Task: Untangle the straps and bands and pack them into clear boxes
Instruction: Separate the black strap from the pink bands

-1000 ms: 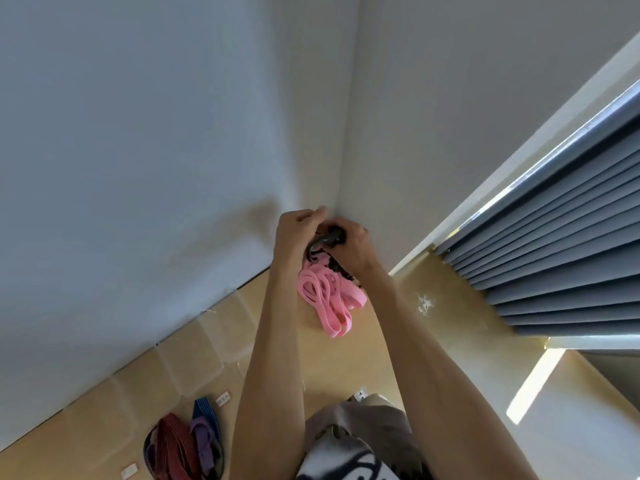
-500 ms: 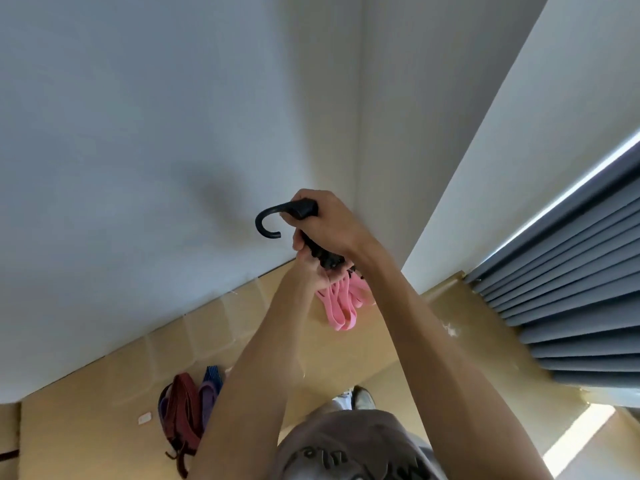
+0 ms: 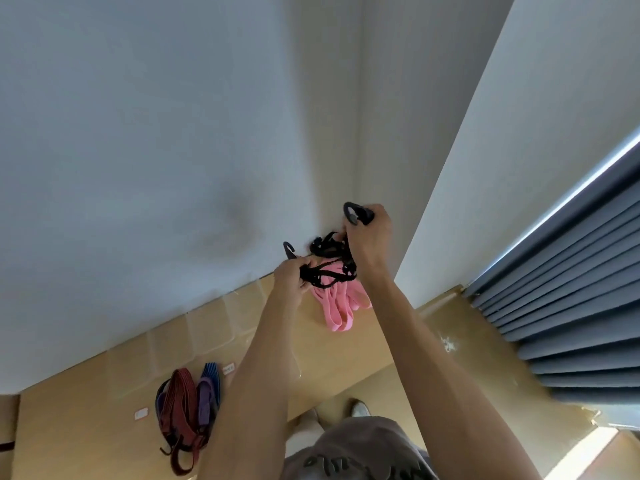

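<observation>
Both my hands are raised in front of the wall corner with a tangle of black bungee cord point(image 3: 329, 263) stretched between them. My right hand point(image 3: 369, 242) grips one black hook end point(image 3: 355, 213) of it, held uppermost. My left hand point(image 3: 294, 280) pinches the cord lower down, with a second black hook point(image 3: 289, 250) sticking up beside its fingers. A pink band point(image 3: 337, 306) hangs looped under the black tangle. Clear boxes point(image 3: 207, 327) stand in a row on the wooden table along the wall.
A bundle of dark red, purple and blue straps point(image 3: 187, 396) lies on the table point(image 3: 86, 431) at the lower left, with small white labels point(image 3: 141, 414) near it. Grey curtains point(image 3: 571, 313) hang at the right. Feet in pale shoes point(image 3: 360, 408) stand below.
My hands have drawn apart: the right one moved right with its hook, the left one came out to the left holding cord. A second hook now shows, and the black tangle is spread open.
</observation>
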Demonstrator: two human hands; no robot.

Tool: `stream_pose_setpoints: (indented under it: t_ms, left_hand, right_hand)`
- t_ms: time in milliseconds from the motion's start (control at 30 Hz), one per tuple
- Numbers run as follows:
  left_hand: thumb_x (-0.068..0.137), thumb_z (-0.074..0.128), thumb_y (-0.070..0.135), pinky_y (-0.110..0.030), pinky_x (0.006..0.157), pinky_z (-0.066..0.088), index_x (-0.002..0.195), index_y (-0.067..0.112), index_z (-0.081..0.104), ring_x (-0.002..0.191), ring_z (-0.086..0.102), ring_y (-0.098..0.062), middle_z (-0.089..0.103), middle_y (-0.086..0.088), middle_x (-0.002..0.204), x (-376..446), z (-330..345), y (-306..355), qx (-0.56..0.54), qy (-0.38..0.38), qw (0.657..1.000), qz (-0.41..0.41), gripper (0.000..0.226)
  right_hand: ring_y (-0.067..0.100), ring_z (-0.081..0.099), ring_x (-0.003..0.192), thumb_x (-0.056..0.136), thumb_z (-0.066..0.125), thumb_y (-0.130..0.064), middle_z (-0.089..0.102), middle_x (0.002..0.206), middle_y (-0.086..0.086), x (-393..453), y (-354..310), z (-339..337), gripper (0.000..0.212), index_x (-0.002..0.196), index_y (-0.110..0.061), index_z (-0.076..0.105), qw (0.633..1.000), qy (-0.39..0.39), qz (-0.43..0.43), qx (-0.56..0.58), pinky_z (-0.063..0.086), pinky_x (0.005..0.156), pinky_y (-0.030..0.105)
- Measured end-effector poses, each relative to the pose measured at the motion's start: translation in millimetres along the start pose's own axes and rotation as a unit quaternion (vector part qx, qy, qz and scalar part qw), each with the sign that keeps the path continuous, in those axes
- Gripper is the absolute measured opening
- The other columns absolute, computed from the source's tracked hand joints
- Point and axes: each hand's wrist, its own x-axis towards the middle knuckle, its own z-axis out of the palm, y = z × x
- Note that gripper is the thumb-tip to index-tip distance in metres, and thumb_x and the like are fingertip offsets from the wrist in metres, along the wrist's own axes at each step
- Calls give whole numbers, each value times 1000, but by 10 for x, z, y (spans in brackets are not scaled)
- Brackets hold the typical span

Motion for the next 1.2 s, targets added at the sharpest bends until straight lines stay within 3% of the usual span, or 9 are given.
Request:
stream_pose_setpoints:
  t_ms: [100, 200, 333, 467, 600, 733, 867, 1000, 1200]
  left_hand:
    - [94, 61, 2, -27, 61, 43, 86, 8, 56, 62, 58, -16, 67, -5, 62, 90, -199, 108, -32, 32, 998, 45, 11]
    - [96, 62, 11, -31, 63, 54, 91, 10, 55, 65, 65, -18, 68, -11, 75, 208, -442, 265, -91, 78, 991, 64, 9]
    - [97, 62, 18, -33, 68, 53, 85, 13, 63, 69, 61, -23, 68, -9, 79, 262, -468, 378, 35, 44, 987, 148, 13]
    - [87, 72, 14, -30, 70, 48, 74, 21, 71, 68, 58, -17, 63, 0, 71, 117, -233, 447, 179, -77, 950, 244, 15]
    - [81, 77, 18, -22, 66, 56, 96, 18, 68, 72, 73, -11, 76, 4, 79, -23, -107, 536, 192, -112, 923, 313, 17]
    - [89, 67, 16, -19, 67, 55, 83, 22, 77, 75, 71, -7, 76, 3, 81, -100, -46, 566, 172, -143, 907, 356, 13]
    - [88, 70, 9, -21, 69, 54, 85, 17, 77, 74, 71, -9, 76, 4, 81, -99, -40, 554, 211, -124, 898, 365, 11]
    - [90, 72, 15, -20, 67, 53, 87, 15, 78, 73, 72, -9, 76, 3, 79, -151, -42, 563, 215, -124, 896, 369, 6]
    - [87, 67, -2, -13, 72, 53, 88, 28, 80, 84, 75, -10, 79, 4, 86, -234, -136, 614, 197, -217, 876, 384, 32]
  right_hand:
    - [30, 68, 63, 82, 68, -41, 65, 75, 10, -12, 153, 51, 34, 93, -12, 54, 999, 22, 16, -46, 55, 61, 40]
    - [35, 68, 80, 85, 49, -64, 62, 80, 5, 2, 317, 57, 52, 95, -13, 56, 993, 12, 86, -80, 55, 77, 47]
    - [31, 59, 88, 104, 27, -42, 62, 93, 8, -43, 496, 192, 44, 98, -10, 57, 980, -40, 77, -181, 45, 81, 40]
    - [20, 64, 73, 103, 38, -33, 71, 75, 3, -145, 478, 454, 41, 82, -10, 64, 991, -60, 48, -105, 50, 72, 35]
    - [12, 61, 77, 104, 44, -26, 64, 83, -5, -99, 329, 578, 20, 103, -13, 58, 993, -61, -11, -103, 48, 68, 28]
    - [12, 45, 55, 101, 40, -13, 51, 64, -4, -62, 243, 680, 33, 69, -16, 47, 992, -23, -22, -121, 33, 54, 28]
    - [19, 47, 61, 94, 37, -2, 54, 69, 3, -31, 161, 688, 28, 71, -11, 49, 995, -14, -11, -97, 39, 58, 32]
    - [15, 49, 64, 96, 45, -18, 52, 72, -1, -49, 93, 702, 19, 78, -12, 48, 999, -36, 14, -16, 42, 59, 29]
    - [18, 49, 67, 102, 44, -25, 53, 75, 2, 76, 27, 640, 28, 80, -9, 51, 995, -30, -14, -90, 41, 62, 33]
